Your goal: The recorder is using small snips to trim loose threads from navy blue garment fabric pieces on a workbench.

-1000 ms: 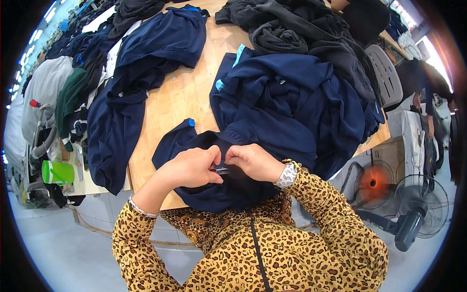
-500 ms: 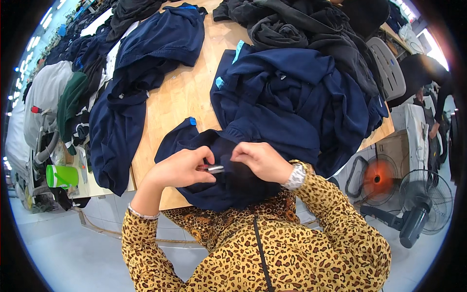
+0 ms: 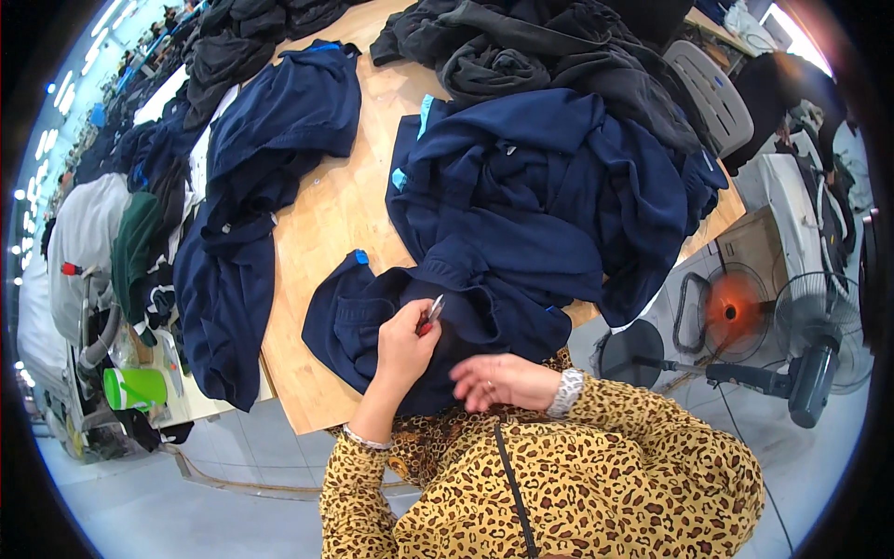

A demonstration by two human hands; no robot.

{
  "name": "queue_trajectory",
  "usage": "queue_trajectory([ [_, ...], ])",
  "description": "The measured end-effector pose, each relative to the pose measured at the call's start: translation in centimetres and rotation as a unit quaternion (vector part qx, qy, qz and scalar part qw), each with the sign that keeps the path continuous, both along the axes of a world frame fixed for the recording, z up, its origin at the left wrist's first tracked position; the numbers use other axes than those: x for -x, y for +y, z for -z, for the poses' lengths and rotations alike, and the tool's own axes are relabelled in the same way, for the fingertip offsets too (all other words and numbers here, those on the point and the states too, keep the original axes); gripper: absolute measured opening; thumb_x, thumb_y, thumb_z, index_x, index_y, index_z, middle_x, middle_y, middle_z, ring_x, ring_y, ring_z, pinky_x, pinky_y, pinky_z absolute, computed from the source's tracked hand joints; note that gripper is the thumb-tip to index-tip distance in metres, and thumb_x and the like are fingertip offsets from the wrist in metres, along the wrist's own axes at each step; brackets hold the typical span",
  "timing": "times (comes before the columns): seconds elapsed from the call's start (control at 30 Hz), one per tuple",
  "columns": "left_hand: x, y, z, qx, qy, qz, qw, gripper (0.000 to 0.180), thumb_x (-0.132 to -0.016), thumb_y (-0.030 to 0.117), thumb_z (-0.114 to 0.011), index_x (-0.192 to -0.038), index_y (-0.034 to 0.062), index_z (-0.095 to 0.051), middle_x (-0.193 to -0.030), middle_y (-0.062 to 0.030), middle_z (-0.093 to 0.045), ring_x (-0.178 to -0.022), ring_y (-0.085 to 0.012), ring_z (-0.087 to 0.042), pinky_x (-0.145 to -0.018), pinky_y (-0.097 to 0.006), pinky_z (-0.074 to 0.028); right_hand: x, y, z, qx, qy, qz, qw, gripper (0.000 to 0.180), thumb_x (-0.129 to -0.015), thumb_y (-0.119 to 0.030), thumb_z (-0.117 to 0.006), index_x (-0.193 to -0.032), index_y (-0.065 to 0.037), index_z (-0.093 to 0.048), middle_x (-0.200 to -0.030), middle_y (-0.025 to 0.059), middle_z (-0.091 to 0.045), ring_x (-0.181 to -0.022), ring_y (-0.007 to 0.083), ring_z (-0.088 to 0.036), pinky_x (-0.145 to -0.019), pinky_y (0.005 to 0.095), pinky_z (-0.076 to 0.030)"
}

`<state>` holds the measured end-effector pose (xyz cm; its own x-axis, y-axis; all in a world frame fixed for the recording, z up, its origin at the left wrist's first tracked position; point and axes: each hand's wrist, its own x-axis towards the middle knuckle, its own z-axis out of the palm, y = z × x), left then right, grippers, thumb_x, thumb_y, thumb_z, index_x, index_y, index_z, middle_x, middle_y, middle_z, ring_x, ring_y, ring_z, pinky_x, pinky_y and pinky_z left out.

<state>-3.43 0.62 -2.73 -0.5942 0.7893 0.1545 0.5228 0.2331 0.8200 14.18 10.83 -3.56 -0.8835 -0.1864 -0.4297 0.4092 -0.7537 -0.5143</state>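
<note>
My left hand (image 3: 406, 343) is closed around small thread snips (image 3: 435, 312) with silver blades and a bit of red at the handle, the tip pointing up and away from me. Beneath it lies a navy garment (image 3: 349, 303) with a gathered waistband and a bright blue tag, spread over the near table edge and my lap. My right hand (image 3: 503, 382) hovers low over the garment's near part, fingers spread and slightly blurred, holding nothing that I can see. A heap of navy garments (image 3: 549, 186) adjoins the piece on its far side.
Dark grey garments (image 3: 559, 47) are piled at the far end of the wooden table (image 3: 312, 224). More navy clothes (image 3: 228, 270) hang over its left edge. A green bucket (image 3: 135, 388) stands at left. On the right are a fan (image 3: 815, 363), a grey chair (image 3: 712, 93) and another person (image 3: 792, 102).
My left hand has moved right and turned, so the snips now point away from me. My right hand has dropped nearer my body and its pinched fingers have spread.
</note>
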Motion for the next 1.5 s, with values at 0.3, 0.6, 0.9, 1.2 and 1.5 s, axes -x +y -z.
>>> queue_trajectory([
  [0.3, -0.8, -1.7, -3.2, -0.162, 0.350, -0.019, 0.922, 0.033, -0.059, -0.009, -0.069, -0.090, 0.0021, -0.063, -0.077, -0.0114, -0.060, -0.059, -0.0233, -0.059, -0.051, -0.031, -0.048, 6.7, 4.9, -6.5, 0.063, 0.075, 0.237, 0.967, 0.036, -0.099, -0.035, -0.045, -0.109, -0.004, -0.061, -0.109, 0.0095, -0.065, -0.102, 0.0191, -0.061, -0.092, 0.0372, -0.047],
  [0.6, -2.5, -0.2, -3.9, -0.197, 0.072, -0.057, 0.976, 0.017, -0.076, -0.001, -0.073, -0.091, 0.0035, -0.066, -0.082, -0.0089, -0.059, -0.060, -0.0170, -0.058, -0.051, -0.029, -0.047, 5.7, 5.3, -6.2, 0.010, 0.043, 0.254, 0.966, 0.030, -0.098, -0.022, -0.046, -0.113, 0.000, -0.060, -0.108, 0.0096, -0.066, -0.099, 0.0207, -0.064, -0.091, 0.0368, -0.049],
  [0.9, 0.2, 2.6, -3.9, -0.112, 0.166, 0.017, 0.979, 0.008, -0.076, -0.002, -0.065, -0.082, 0.0019, -0.060, -0.081, -0.0090, -0.056, -0.066, -0.0243, -0.060, -0.056, -0.032, -0.049, 4.9, 5.0, -5.5, -0.100, 0.042, 0.196, 0.975, 0.022, -0.093, -0.016, -0.056, -0.108, -0.001, -0.062, -0.105, 0.0076, -0.067, -0.092, 0.0160, -0.065, -0.086, 0.0346, -0.050],
  [1.2, -0.7, 3.3, -3.1, -0.138, -0.333, 0.003, 0.933, 0.010, -0.094, 0.010, -0.055, -0.087, 0.0030, -0.054, -0.078, -0.0006, -0.055, -0.067, -0.0061, -0.053, -0.058, -0.020, -0.045, 4.3, 1.2, -2.5, -0.287, 0.044, 0.463, 0.838, 0.039, -0.085, -0.002, -0.065, -0.118, -0.003, -0.046, -0.101, 0.0032, -0.061, -0.091, 0.0130, -0.060, -0.069, 0.0242, -0.052],
  [1.5, -2.3, 3.1, -4.3, -0.141, 0.047, 0.007, 0.989, 0.003, -0.085, 0.001, -0.062, -0.084, 0.0009, -0.060, -0.085, -0.0087, -0.056, -0.067, -0.0164, -0.057, -0.058, -0.027, -0.047, 5.5, 2.8, -3.4, -0.662, 0.133, 0.320, 0.665, 0.018, -0.080, 0.003, -0.066, -0.096, -0.003, -0.069, -0.122, 0.0108, -0.056, -0.077, 0.0118, -0.062, -0.064, 0.0226, -0.049],
])
